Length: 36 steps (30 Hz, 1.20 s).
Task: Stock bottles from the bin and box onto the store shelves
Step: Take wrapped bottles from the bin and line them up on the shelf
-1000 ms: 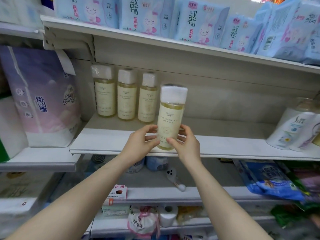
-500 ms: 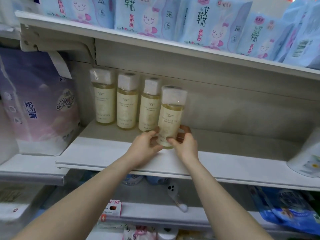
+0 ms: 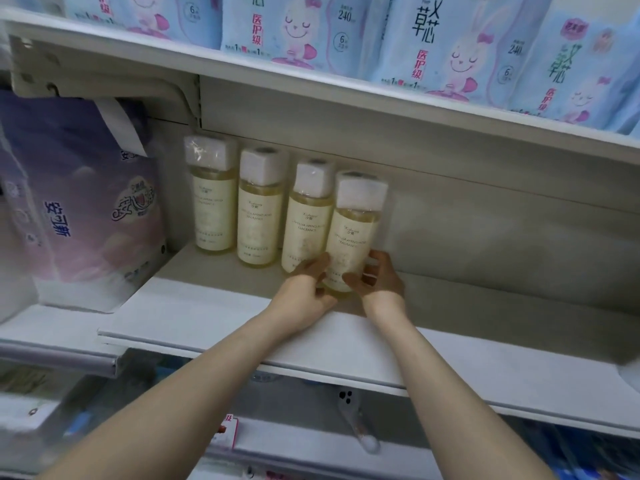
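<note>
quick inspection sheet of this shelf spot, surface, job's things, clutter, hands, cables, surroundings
surface: white shelf board, bottles stand toward its back
job's things: three pale yellow clear bottles with white caps upright in a row at the back; a fourth bottle, same kind, upright at the row's right end, base hidden by fingers
clutter: blurred white shape at the board's right edge, cannot tell what
hands: left hand and right hand both grip the fourth bottle low down
cables: nothing seen
surroundings: blue and pink soft packs on the shelf above; purple and white bag to the left
</note>
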Available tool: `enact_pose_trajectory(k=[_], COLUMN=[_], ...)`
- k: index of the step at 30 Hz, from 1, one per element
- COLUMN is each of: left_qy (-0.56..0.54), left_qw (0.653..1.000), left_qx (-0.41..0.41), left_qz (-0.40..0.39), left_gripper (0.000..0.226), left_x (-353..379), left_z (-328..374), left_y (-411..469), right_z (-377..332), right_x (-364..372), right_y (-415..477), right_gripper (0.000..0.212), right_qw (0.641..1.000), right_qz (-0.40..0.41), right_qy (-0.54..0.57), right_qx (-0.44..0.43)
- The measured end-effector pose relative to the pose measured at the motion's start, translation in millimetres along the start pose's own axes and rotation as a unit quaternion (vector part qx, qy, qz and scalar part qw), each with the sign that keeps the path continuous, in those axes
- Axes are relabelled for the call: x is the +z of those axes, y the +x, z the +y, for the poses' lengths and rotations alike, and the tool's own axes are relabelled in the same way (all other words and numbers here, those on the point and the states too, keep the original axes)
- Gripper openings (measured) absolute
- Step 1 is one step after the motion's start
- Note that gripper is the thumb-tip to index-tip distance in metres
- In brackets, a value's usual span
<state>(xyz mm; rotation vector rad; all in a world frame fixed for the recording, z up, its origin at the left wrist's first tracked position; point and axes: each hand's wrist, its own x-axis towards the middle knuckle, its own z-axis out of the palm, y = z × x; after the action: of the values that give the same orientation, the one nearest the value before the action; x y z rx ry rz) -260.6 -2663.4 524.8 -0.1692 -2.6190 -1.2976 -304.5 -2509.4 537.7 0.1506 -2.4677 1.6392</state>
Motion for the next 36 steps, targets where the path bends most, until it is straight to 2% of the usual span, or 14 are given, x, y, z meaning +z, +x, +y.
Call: enact_pose_trajectory(k=[12, 18, 21, 24, 27, 31, 36], left_qy=[0.002, 0.013, -0.025, -0.036, -0.053, -0.084, -0.106], left_qw=[1.0, 1.0, 0.999, 0.999, 0.997, 0.992, 0.989], left_qx=[-0.019, -0.019, -0.024, -0.003, 0.03, 0.058, 0.065], left_qz=[-0.002, -0.014, -0.015, 0.024, 0.051, 0.069, 0.084], left_gripper=[0.085, 0.073, 0.069, 0.059, 0.05, 0.042, 0.035], left_x=[9, -1, -8, -19, -35, -55, -79], left_z=[4, 12, 14, 19, 21, 14, -2], left_y=[13, -3, -19, -36, -64, -110, -176], right_z=[-3, -11, -16, -21, -34, -50, -65], right_x=[0, 2, 1, 1, 7, 24, 53], right_y=[12, -7, -29, -49, -81, -135, -208], right_gripper=[0.058, 0.058, 0.053, 0.048, 0.046, 0.059, 0.054], right_qw=[0.999, 0.998, 0.998, 0.995, 0.995, 0.994, 0.992], right_qz=[-0.007, 0.002, 0.017, 0.021, 0.04, 0.071, 0.086], right_qy=[-0.039, -0.038, -0.05, -0.095, -0.088, -0.08, -0.062], right_qx=[-0.004, 0.043, 0.041, 0.019, -0.004, -0.03, -0.062])
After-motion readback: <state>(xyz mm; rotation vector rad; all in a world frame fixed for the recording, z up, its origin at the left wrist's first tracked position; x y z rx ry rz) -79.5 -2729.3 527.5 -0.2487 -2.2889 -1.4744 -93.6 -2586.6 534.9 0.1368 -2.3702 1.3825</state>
